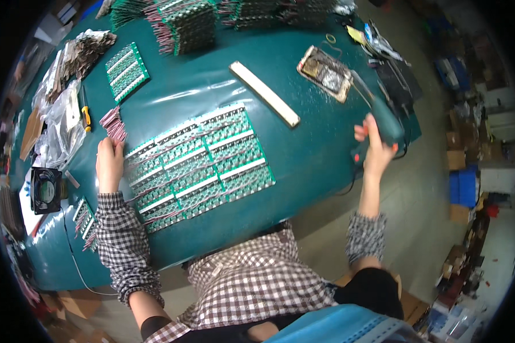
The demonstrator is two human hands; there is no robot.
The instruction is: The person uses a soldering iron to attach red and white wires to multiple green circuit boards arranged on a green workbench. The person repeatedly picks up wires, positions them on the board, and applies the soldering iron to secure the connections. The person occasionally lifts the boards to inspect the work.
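Observation:
My left hand (pixel 110 164) has its fingertips pinched at the lower end of a small bundle of red-and-white wires (pixel 113 123), by the left edge of the circuit boards. These green circuit boards (pixel 203 163) lie in a block of rows, with wires running across them. At the right, my right hand (pixel 374 151) is closed around a green soldering gun (pixel 387 121). The gun's metal tip points toward a worn solder tray (pixel 326 74) that holds silvery and brownish residue. A long pale strip (pixel 264 94) lies between the boards and the tray.
Tall stacks of wired boards (pixel 189 28) stand at the far edge. A smaller board panel (pixel 127 71) lies far left, near a yellow-handled screwdriver (pixel 86 117) and plastic bags (pixel 63 128). A black fan (pixel 46 190) stands at the left, its cable trailing over the near table edge.

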